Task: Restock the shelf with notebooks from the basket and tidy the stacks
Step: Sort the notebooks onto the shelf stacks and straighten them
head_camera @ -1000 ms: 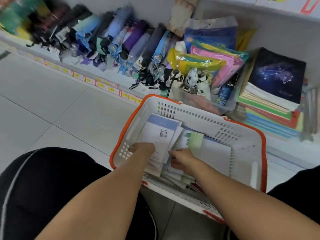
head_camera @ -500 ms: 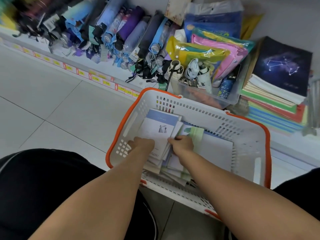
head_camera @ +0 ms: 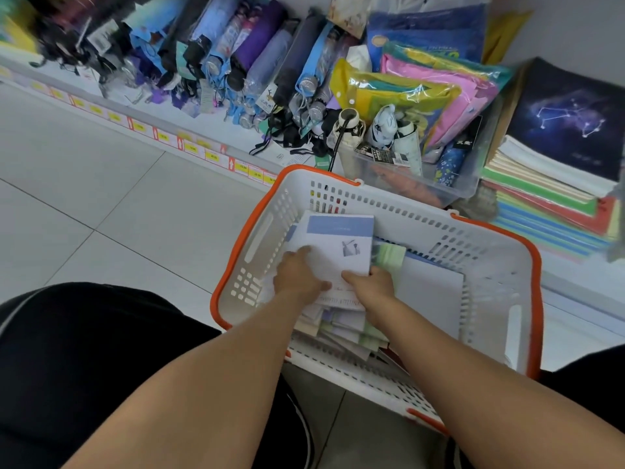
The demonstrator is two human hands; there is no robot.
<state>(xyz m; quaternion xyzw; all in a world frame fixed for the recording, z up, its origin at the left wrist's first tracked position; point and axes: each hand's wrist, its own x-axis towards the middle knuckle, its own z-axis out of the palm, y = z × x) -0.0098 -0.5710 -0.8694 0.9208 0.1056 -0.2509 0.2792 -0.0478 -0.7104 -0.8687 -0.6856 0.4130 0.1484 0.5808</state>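
Observation:
A white basket with an orange rim (head_camera: 500, 231) stands on the floor in front of me, holding several loose notebooks. On top lies a white notebook with a blue band (head_camera: 338, 242). My left hand (head_camera: 297, 275) grips its left edge and my right hand (head_camera: 372, 286) grips its lower right corner. A green notebook (head_camera: 390, 257) and a large white one (head_camera: 429, 292) lie beside it. On the low shelf at the right sits a stack of notebooks (head_camera: 548, 187) topped by a dark constellation cover (head_camera: 571, 123).
Folded umbrellas (head_camera: 236, 55) fill the shelf at the left. A clear bin (head_camera: 416, 184) with small umbrellas and bright plastic pouches (head_camera: 429, 86) stands just behind the basket. Yellow price tags (head_camera: 192, 152) line the shelf edge. My dark-clothed knees flank the basket.
Both hands have moved up from the pile onto the top blue-banded notebook and taken hold of its edges. The view has shifted slightly closer to the shelf.

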